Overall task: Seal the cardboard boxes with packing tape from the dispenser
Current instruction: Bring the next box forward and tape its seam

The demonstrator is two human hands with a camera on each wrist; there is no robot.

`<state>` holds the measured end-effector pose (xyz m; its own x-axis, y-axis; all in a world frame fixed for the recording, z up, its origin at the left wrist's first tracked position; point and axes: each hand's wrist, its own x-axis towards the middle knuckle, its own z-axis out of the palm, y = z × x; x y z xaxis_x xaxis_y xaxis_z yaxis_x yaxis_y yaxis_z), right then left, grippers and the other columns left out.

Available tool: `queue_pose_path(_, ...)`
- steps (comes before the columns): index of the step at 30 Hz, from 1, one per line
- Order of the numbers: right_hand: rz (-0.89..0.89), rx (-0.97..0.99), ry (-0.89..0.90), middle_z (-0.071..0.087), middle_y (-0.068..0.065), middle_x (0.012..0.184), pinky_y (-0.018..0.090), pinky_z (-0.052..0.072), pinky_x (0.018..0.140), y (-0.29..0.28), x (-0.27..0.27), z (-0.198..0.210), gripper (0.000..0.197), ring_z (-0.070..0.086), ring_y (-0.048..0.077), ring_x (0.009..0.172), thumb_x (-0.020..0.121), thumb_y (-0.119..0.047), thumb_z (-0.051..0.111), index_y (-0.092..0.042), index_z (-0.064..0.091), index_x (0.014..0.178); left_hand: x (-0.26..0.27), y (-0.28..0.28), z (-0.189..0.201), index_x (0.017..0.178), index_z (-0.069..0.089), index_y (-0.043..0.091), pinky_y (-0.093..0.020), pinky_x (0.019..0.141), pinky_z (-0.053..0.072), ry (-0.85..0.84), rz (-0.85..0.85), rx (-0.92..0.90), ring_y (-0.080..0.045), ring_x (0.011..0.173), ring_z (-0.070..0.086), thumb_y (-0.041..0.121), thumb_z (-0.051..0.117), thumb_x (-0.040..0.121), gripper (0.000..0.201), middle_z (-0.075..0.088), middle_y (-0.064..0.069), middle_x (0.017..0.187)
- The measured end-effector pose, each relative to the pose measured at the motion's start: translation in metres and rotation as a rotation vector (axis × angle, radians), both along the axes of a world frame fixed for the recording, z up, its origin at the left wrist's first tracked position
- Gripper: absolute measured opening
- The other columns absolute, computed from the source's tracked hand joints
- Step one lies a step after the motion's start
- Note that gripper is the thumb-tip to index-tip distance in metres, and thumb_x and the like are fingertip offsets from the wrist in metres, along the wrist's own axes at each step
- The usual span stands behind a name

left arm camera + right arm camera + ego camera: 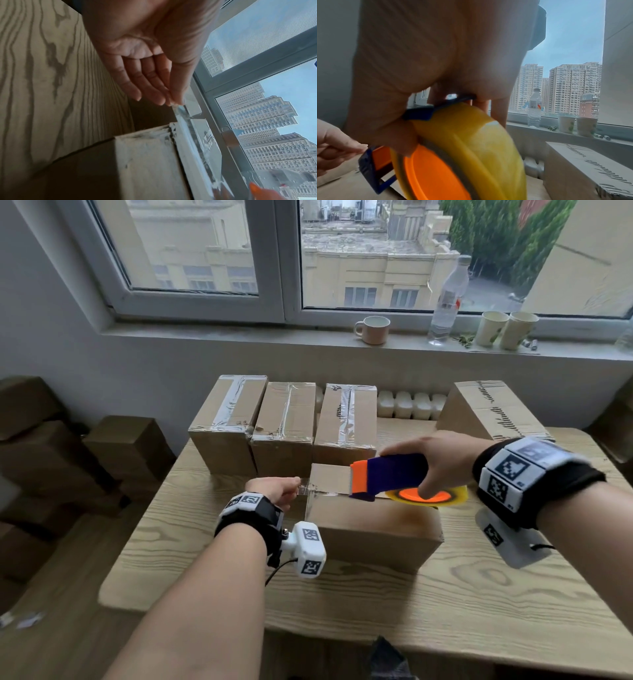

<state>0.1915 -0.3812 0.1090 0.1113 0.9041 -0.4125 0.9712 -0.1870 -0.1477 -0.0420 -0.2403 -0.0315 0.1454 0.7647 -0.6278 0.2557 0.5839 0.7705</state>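
The box (373, 522) sits mid-frame on the bench (479, 594). The left hand (274, 489) pinches the tape end (305, 490) past its left edge; the right hand (442, 460) grips the dispenser (394, 477) above. Best keep the strip taut, centred over the seam.

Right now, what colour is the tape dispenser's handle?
The handle is dark blue-purple with an orange front; head view shows it best.

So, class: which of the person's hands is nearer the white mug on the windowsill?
Right. The right hand grips the tape dispenser just below the mug; the left hand pinches the tape end lower and further left.
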Motion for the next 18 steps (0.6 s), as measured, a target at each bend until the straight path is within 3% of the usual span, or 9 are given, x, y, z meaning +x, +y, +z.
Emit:
queue_pose_path(4, 0.022, 0.005, -0.042, 0.056, -0.016, 0.107, 0.028, 0.048, 0.076, 0.002, -0.006, -0.003, 0.078, 0.056, 0.015, 0.095, 0.065, -0.028, 0.070, -0.050, 0.041, 0.135, 0.004, 0.006, -0.008, 0.080, 0.072, 0.010, -0.027, 0.059, 0.050, 0.045, 0.006, -0.011, -0.010, 0.062, 0.062, 0.017, 0.076, 0.079, 0.009, 0.069, -0.002, 0.076)
queue_pose_path(8, 0.021, 0.010, -0.079, 0.055, -0.018, 0.105, 0.026, 0.042, 0.069, 0.007, -0.009, -0.005, 0.074, 0.055, 0.015, 0.093, 0.066, -0.028, 0.070, -0.053, 0.043, 0.131, 0.009, 0.010, -0.017, 0.085, 0.071, 0.010, -0.033, 0.076, 0.055, 0.069, 0.034, -0.008, -0.015, 0.061, 0.059, 0.017, 0.074, 0.081, 0.008, 0.066, -0.003, 0.072)
queue_pose_path(12, 0.024, -0.003, -0.118, 0.055, -0.019, 0.107, 0.027, 0.042, 0.070, 0.013, -0.010, -0.007, 0.075, 0.055, 0.015, 0.095, 0.066, -0.032, 0.070, -0.054, 0.041, 0.131, 0.010, 0.010, -0.026, 0.075, 0.070, 0.009, -0.030, 0.061, 0.052, 0.056, 0.044, 0.006, -0.020, 0.075, 0.061, 0.008, 0.071, 0.083, 0.009, 0.067, -0.008, 0.078)
queue_pose_path(14, 0.033, -0.009, -0.131, 0.055, -0.018, 0.107, 0.027, 0.043, 0.071, 0.015, -0.011, -0.008, 0.074, 0.054, 0.015, 0.094, 0.066, -0.032, 0.070, -0.053, 0.041, 0.131, 0.011, 0.008, -0.029, 0.071, 0.070, 0.011, -0.031, 0.059, 0.052, 0.064, 0.039, 0.000, -0.021, 0.077, 0.063, 0.006, 0.072, 0.082, 0.013, 0.068, -0.009, 0.079)
queue_pose_path(15, 0.041, -0.013, -0.139, 0.055, -0.018, 0.107, 0.028, 0.043, 0.070, 0.016, -0.012, -0.008, 0.074, 0.053, 0.015, 0.094, 0.067, -0.032, 0.070, -0.053, 0.041, 0.132, 0.011, 0.009, -0.033, 0.068, 0.071, 0.013, -0.033, 0.062, 0.054, 0.063, 0.042, 0.003, -0.022, 0.078, 0.064, 0.006, 0.072, 0.081, 0.015, 0.070, -0.009, 0.080)
queue_pose_path(18, 0.068, -0.025, -0.158, 0.055, -0.017, 0.107, 0.028, 0.042, 0.070, 0.019, -0.015, -0.009, 0.071, 0.052, 0.015, 0.094, 0.070, -0.032, 0.070, -0.049, 0.042, 0.133, 0.014, 0.011, -0.050, 0.060, 0.075, 0.017, -0.041, 0.085, 0.056, 0.076, 0.019, 0.017, -0.024, 0.084, 0.069, 0.013, 0.078, 0.076, 0.016, 0.074, -0.006, 0.084)
